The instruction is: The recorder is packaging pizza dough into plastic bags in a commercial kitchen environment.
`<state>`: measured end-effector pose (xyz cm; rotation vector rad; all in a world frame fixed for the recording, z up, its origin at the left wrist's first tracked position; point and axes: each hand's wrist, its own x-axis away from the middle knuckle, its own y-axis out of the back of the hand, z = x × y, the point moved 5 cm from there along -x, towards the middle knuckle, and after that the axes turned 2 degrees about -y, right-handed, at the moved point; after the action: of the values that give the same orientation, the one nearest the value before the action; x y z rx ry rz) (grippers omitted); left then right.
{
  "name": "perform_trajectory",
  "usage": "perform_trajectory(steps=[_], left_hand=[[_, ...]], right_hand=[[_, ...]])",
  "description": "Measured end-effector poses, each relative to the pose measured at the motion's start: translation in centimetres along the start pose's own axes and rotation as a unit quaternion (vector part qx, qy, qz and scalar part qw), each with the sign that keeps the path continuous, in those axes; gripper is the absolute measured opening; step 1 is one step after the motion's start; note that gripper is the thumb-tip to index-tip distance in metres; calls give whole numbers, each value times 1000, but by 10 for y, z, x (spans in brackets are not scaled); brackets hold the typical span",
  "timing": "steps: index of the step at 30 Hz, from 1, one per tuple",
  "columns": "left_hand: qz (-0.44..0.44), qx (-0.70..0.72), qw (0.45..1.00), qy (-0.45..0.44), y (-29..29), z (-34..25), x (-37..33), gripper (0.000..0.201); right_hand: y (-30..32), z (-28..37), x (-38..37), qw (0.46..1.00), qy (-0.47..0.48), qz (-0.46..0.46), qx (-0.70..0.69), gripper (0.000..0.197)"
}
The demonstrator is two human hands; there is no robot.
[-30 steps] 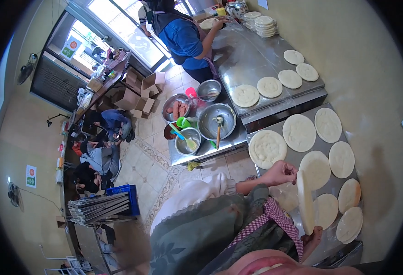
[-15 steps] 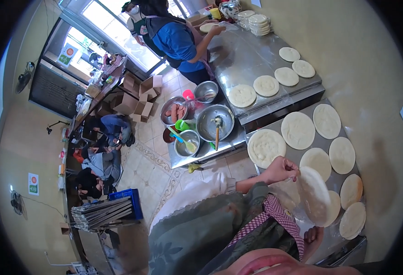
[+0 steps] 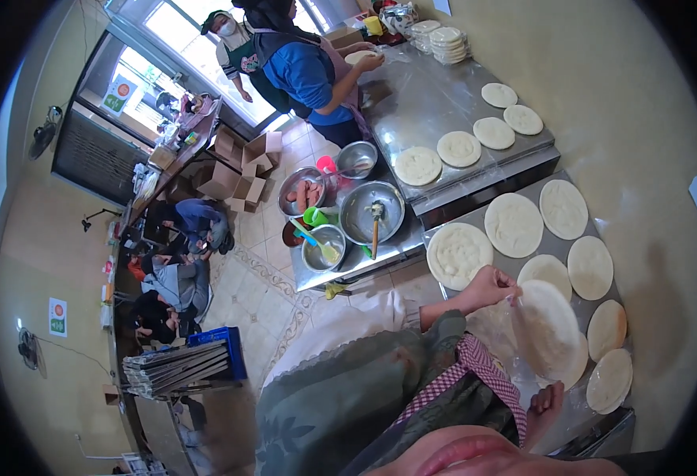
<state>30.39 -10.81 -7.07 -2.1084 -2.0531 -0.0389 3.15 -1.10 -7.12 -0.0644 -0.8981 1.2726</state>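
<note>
A round pale flatbread hangs in front of me with a clear plastic bag about it; I cannot tell how far in it sits. My left hand pinches the bag's upper edge between thumb and fingers. Lower down, my right hand has its fingers curled at the plastic's lower edge. Behind the held one, a metal table carries several more flatbreads, among them a large one near my left hand and a browned one by the wall side.
A second steel table bears more flatbreads and a wrapped stack. Beside it, a low stand holds steel bowls. A co-worker in blue handles a flatbread; another person stands behind. Cardboard boxes lie on the floor.
The held flatbread has swung to show its face more broadly. My right hand has risen slightly along the bag. The far masked person has come more into sight beside the co-worker.
</note>
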Motion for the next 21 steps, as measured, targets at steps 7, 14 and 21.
perform_trajectory(steps=[7, 14, 21], left_hand=[[-31, -27, 999, -1, 6, -3, -3, 15], [-44, -55, 997, -9, 7, 6, -5, 14], [-25, -21, 999, 0, 18, 4, -1, 14]], right_hand=[[-30, 9, 7, 998, 20, -24, 52, 19], [-32, 11, -5, 992, 17, -25, 119, 15], [-49, 19, -5, 993, 49, 24, 101, 19]])
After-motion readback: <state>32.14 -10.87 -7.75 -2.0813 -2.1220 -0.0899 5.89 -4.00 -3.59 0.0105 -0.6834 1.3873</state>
